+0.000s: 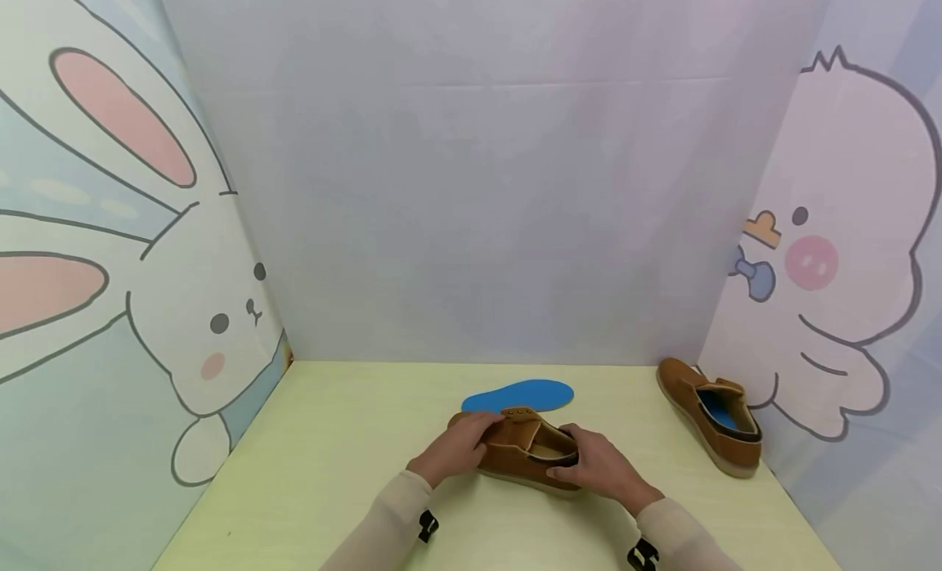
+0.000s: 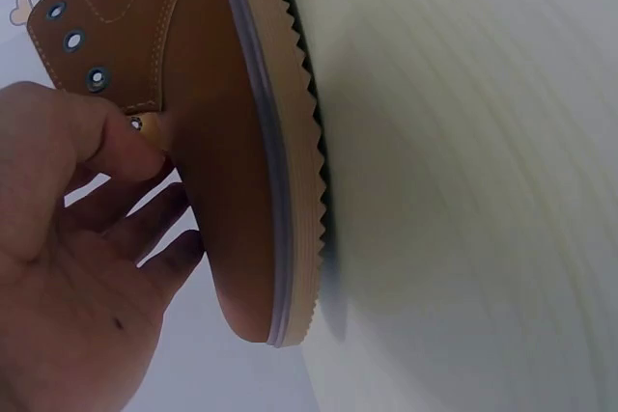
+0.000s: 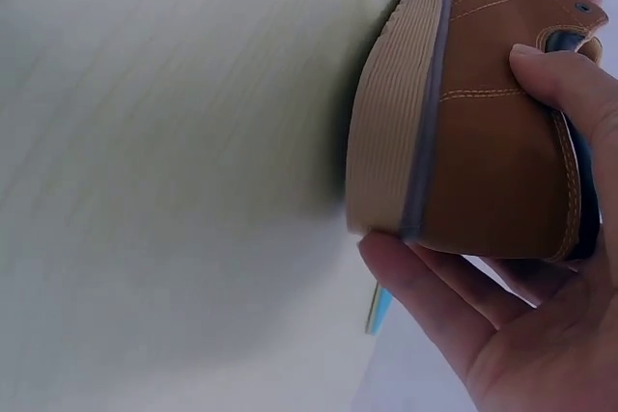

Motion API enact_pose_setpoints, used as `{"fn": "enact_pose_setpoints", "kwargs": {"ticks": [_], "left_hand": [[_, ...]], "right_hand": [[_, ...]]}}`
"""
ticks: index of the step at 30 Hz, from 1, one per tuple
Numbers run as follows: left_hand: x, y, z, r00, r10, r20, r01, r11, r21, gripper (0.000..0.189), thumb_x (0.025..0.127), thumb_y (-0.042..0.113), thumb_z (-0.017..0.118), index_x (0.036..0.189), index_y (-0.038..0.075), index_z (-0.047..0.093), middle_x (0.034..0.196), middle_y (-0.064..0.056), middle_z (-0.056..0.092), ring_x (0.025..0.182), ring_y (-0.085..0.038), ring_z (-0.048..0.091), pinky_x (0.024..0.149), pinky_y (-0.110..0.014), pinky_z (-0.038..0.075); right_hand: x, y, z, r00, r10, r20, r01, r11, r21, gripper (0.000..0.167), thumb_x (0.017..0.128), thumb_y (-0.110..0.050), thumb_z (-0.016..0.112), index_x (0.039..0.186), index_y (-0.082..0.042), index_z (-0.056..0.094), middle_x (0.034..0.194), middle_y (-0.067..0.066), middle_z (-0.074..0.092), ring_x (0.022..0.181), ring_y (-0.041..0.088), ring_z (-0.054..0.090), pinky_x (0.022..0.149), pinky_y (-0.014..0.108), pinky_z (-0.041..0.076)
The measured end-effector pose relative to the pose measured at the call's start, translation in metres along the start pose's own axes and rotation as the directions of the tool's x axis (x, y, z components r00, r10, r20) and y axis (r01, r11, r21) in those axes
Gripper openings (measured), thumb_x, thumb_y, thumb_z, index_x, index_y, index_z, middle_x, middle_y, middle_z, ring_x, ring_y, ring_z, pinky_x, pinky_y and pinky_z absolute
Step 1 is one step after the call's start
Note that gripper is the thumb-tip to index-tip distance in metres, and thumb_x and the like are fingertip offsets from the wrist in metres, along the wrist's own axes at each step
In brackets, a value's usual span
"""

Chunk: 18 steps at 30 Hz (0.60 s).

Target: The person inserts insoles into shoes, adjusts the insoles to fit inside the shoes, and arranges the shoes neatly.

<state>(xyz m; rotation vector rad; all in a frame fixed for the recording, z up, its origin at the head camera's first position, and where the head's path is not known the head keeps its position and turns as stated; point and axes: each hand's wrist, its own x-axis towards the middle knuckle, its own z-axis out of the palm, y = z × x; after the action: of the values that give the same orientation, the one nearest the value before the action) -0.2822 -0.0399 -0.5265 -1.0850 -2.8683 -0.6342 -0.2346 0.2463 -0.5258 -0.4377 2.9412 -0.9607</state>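
Observation:
A brown lace-up shoe [image 1: 515,458], without laces, stands on the table, its toe toward the left and its opening up. Around the toe end, my left hand [image 1: 458,450] holds it; the thumb [image 2: 116,142] lies near the tongue and the fingers reach to the far side. At the heel, my right hand [image 1: 603,466] grips the shoe, thumb [image 3: 555,74] on the near side by the collar and fingers around the back. Tan lining shows inside. Just behind the shoe lies a flat blue insole [image 1: 522,393].
A matching brown shoe [image 1: 728,450] stands at the right by the side wall, with a blue insole [image 1: 715,409] inside it. Cloth walls with cartoon figures rise at left and right of the pale yellow table [image 1: 353,440], and a plain grey one [image 1: 471,227] behind.

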Motion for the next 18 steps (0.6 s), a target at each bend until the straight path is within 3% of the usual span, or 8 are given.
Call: {"fn": "enact_pose_setpoints", "kwargs": {"ticks": [4, 8, 13, 18], "left_hand": [[-0.001, -0.003, 0.001, 1.0, -0.001, 0.012, 0.001, 1.0, 0.02, 0.047, 0.1, 0.003, 0.056, 0.146, 0.013, 0.055, 0.15, -0.006, 0.051, 0.139, -0.025, 0.046, 0.109, -0.04, 0.044], [-0.001, -0.005, 0.002, 1.0, 0.007, 0.024, -0.008, 1.0, 0.026, 0.045, 0.1, 0.002, 0.055, 0.143, 0.013, 0.059, 0.151, -0.006, 0.049, 0.14, -0.024, 0.046, 0.108, -0.038, 0.044], [-0.001, -0.005, -0.001, 0.999, 0.018, 0.032, -0.019, 0.999, 0.033, 0.047, 0.099, 0.0, 0.055, 0.144, 0.013, 0.059, 0.154, -0.003, 0.046, 0.14, -0.025, 0.045, 0.107, -0.037, 0.046], [-0.001, -0.003, -0.002, 0.999, 0.014, 0.053, -0.014, 1.0, 0.015, 0.048, 0.099, -0.001, 0.056, 0.145, 0.013, 0.058, 0.155, -0.002, 0.045, 0.142, -0.023, 0.043, 0.108, -0.036, 0.045]], "right_hand": [[0.003, -0.004, -0.012, 0.997, 0.029, 0.068, -0.032, 0.998, 0.055, 0.075, 0.092, -0.052, 0.071, 0.145, -0.002, 0.051, 0.127, 0.012, 0.064, 0.109, 0.029, 0.064, 0.086, 0.051, 0.053], [0.016, 0.003, -0.025, 1.0, 0.027, 0.016, -0.028, 0.997, 0.076, 0.053, 0.107, -0.038, 0.051, 0.146, -0.002, 0.053, 0.134, 0.016, 0.062, 0.121, 0.037, 0.059, 0.098, 0.058, 0.047], [0.055, 0.025, -0.028, 0.995, -0.101, -0.021, 0.101, 0.995, 0.007, 0.036, 0.108, -0.011, 0.048, 0.138, 0.004, 0.059, 0.138, 0.021, 0.059, 0.129, 0.043, 0.052, 0.105, 0.059, 0.042], [0.087, 0.04, -0.025, 0.992, -0.1, 0.08, 0.106, 0.991, -0.076, 0.04, 0.106, -0.004, 0.043, 0.143, 0.007, 0.052, 0.145, 0.027, 0.05, 0.136, 0.047, 0.043, 0.11, 0.059, 0.036]]}}
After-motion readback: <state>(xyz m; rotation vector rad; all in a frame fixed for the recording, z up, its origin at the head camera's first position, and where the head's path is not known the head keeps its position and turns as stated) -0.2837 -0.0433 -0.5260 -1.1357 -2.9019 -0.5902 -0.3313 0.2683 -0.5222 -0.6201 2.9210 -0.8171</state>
